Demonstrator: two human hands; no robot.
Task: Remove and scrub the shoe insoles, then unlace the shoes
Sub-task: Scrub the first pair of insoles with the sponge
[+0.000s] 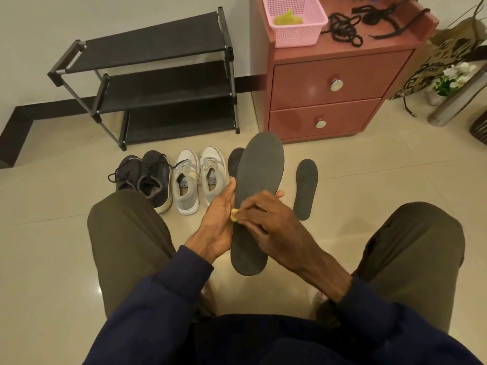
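We see a charcoal-grey flat foam insole (259, 180) and a small yellow scrubbing pad (233, 215). On the glossy beige floor tiles (52, 196) are black lace-up sneakers (151, 177) and pale grey mesh sneakers (184, 201). The metal shoe rack (158, 46) is black, the two-drawer wooden cabinet (303, 83) reddish-brown with silver knobs, the perforated plastic basket (297, 35) pink, the loose shoelaces (345, 29) black.

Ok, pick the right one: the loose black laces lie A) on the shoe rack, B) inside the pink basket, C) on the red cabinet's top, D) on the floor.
C: the black laces lie on top of the red cabinet, beside the pink basket, not in it.
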